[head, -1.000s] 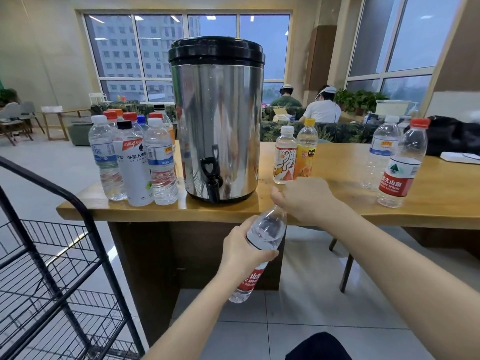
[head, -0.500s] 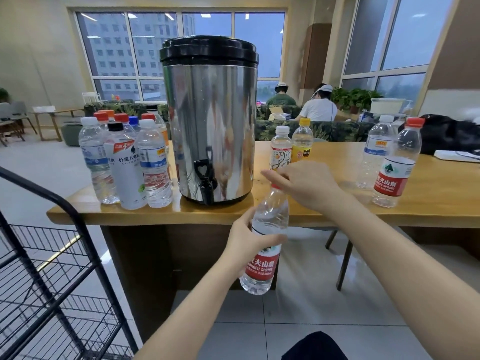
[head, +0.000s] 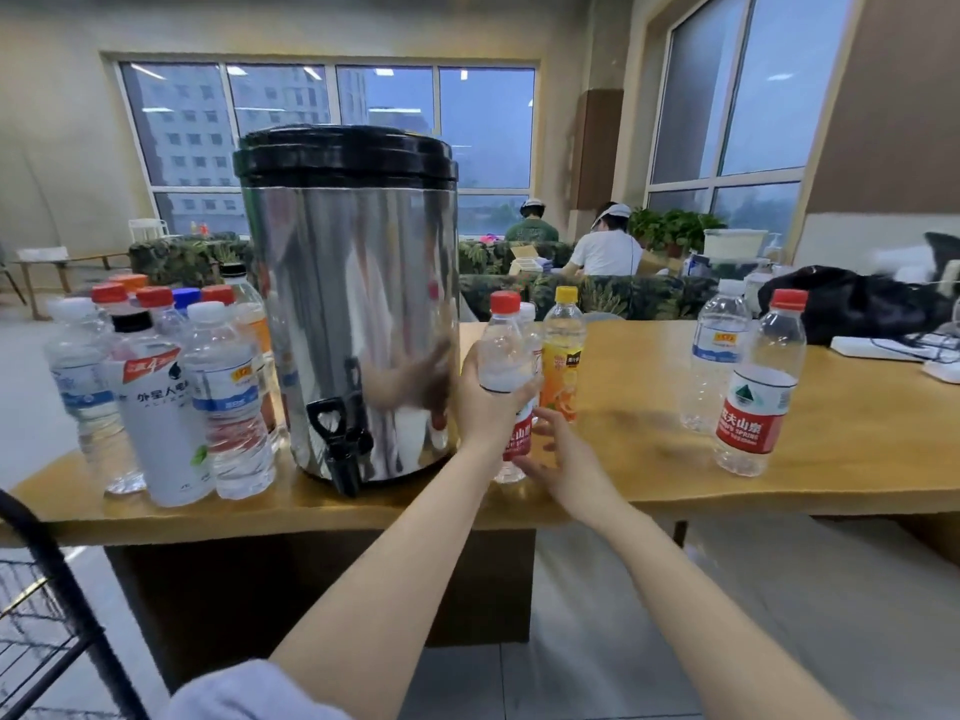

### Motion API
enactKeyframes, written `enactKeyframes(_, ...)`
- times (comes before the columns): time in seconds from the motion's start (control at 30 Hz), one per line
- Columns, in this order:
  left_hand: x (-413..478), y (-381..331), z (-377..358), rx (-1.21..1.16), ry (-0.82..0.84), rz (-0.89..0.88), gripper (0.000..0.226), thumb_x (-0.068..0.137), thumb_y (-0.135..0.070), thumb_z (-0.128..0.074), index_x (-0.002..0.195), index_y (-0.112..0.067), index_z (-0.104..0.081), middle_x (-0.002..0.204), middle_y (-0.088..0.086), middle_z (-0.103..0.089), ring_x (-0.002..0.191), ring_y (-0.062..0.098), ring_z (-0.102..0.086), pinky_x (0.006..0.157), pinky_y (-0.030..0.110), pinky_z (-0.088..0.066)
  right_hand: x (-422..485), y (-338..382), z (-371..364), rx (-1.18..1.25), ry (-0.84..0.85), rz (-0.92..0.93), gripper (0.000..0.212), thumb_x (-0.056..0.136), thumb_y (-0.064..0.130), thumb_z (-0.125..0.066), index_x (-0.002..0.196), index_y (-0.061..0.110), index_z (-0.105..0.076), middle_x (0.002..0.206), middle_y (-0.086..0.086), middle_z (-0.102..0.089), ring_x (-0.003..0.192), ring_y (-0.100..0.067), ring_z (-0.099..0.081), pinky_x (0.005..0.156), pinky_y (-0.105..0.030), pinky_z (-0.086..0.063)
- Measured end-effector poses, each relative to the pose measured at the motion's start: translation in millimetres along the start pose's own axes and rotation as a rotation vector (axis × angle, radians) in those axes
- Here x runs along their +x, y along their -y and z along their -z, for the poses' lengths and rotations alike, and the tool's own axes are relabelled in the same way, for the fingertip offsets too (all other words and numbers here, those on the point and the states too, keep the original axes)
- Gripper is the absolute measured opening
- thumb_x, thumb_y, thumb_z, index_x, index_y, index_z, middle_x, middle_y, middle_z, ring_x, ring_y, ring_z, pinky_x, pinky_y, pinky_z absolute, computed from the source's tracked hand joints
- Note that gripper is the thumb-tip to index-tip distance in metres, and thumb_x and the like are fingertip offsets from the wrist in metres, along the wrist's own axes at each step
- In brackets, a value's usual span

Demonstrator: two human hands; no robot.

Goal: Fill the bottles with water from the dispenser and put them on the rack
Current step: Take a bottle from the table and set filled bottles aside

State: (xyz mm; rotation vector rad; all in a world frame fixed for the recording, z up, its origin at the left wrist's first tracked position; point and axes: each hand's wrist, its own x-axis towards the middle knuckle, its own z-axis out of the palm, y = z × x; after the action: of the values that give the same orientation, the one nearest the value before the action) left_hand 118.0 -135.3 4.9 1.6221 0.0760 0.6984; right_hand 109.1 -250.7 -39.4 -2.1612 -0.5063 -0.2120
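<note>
My left hand (head: 480,407) grips a clear red-capped water bottle (head: 503,350) with a red label round its upper half. The bottle is upright, just right of the steel dispenser (head: 348,304), its base down at the wooden table (head: 649,459). My right hand (head: 566,459) is open, its fingertips beside the bottle's lower part by the label. The dispenser's black tap (head: 337,439) juts over the table's front edge. A corner of the black wire rack (head: 31,589) shows at the lower left.
Several capped bottles (head: 156,397) crowd the table left of the dispenser. A yellow-capped orange drink (head: 563,356) stands right behind the held bottle. Two more clear bottles (head: 748,387) stand at the right, a black bag (head: 852,304) behind them. Two people sit far back.
My left hand has lifted the bottle from below the table's edge up onto the table beside the dispenser. My right hand has left the cap and dropped to the bottle's lower part.
</note>
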Motion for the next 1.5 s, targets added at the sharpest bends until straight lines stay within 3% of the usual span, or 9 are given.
enactKeyframes(0.17,14,39,-21,0.004,0.027,0.039,0.077,0.079,-0.022,-0.081,0.141,-0.020,-0.035,0.133,-0.003,-0.052,0.121,0.012,-0.050,0.092,0.022,-0.050,35,-27,-13,-0.159,-0.107,0.045,0.063,0.091,0.022,-0.066,0.144,0.027,-0.032,0.129,0.003,-0.060,0.111,-0.017,-0.060,0.084,-0.029,-0.050)
enactKeyframes(0.3,12,76,-23,0.132,0.101,0.128,0.074,0.086,-0.020,-0.073,0.146,-0.018,-0.029,0.141,0.003,-0.049,0.132,0.022,-0.046,0.105,0.037,-0.043,52,-40,-19,-0.281,-0.240,0.089,0.048,0.092,0.024,-0.063,0.136,0.028,-0.044,0.126,0.005,-0.063,0.109,-0.017,-0.062,0.080,-0.025,-0.048)
enactKeyframes(0.5,20,78,-31,0.286,0.134,0.211,0.101,0.092,-0.033,-0.064,0.155,-0.014,0.013,0.160,0.008,-0.021,0.147,0.028,-0.024,0.115,0.044,-0.028,60,-51,-16,-0.284,-0.208,0.082,0.039,0.093,0.024,-0.060,0.130,0.024,-0.050,0.118,0.005,-0.066,0.105,-0.017,-0.061,0.076,-0.026,-0.044)
enactKeyframes(0.73,-31,64,-32,0.363,0.062,-0.015,0.089,0.098,-0.026,-0.055,0.155,-0.016,0.013,0.164,0.002,0.011,0.151,0.017,0.007,0.121,0.039,-0.014,24,-62,15,-0.251,-0.293,0.049,0.036,0.094,0.022,-0.059,0.128,0.030,-0.053,0.113,0.011,-0.065,0.104,-0.012,-0.057,0.080,-0.029,-0.048)
enactKeyframes(0.87,-63,55,-53,0.342,0.054,-0.209,0.074,0.099,-0.023,-0.054,0.156,-0.021,-0.008,0.164,-0.001,-0.005,0.149,0.008,-0.002,0.119,0.030,-0.014,-10,-73,46,-0.198,-0.432,0.078,0.035,0.092,0.013,-0.058,0.125,0.023,-0.056,0.115,0.010,-0.062,0.107,-0.009,-0.053,0.088,-0.029,-0.046)
enactKeyframes(1.13,-79,17,-147,0.145,0.407,0.033,0.053,0.102,-0.034,-0.047,0.150,-0.016,-0.031,0.149,0.002,-0.042,0.136,0.017,-0.041,0.112,0.035,-0.035,-42,-116,117,-0.101,-0.836,-0.065,0.045,0.084,-0.001,-0.063,0.122,0.004,-0.042,0.120,-0.007,-0.043,0.107,-0.009,-0.033,0.090,-0.019,-0.029)
enactKeyframes(1.23,-72,0,-178,0.096,0.520,0.101,0.057,0.103,-0.036,-0.045,0.152,-0.013,-0.028,0.153,0.003,-0.038,0.139,0.017,-0.037,0.110,0.031,-0.033,-30,-127,138,0.053,-0.782,-0.215,0.067,0.083,-0.001,-0.063,0.141,0.003,-0.029,0.143,-0.014,-0.035,0.128,-0.020,-0.030,0.106,-0.028,-0.029)
enactKeyframes(1.33,-66,-14,-199,0.000,0.606,0.152,0.064,0.102,-0.038,-0.048,0.154,-0.013,-0.021,0.147,-0.009,-0.037,0.130,0.006,-0.035,0.099,0.023,-0.031,-18,-128,152,0.251,-0.617,-0.287,0.082,0.083,-0.007,-0.057,0.151,0.010,-0.015,0.146,-0.009,-0.038,0.122,-0.019,-0.042,0.092,-0.024,-0.036)
enactKeyframes(1.5,-52,-1,-211,-0.033,0.587,0.138,0.058,0.082,-0.050,-0.073,0.128,-0.031,-0.043,0.118,-0.010,-0.062,0.113,0.015,-0.060,0.095,0.031,-0.050,-14,-133,145,0.220,-0.537,-0.208,0.073,0.079,-0.017,-0.038,0.141,0.021,-0.038,0.123,0.002,-0.055,0.108,-0.013,-0.054,0.084,-0.013,-0.043)
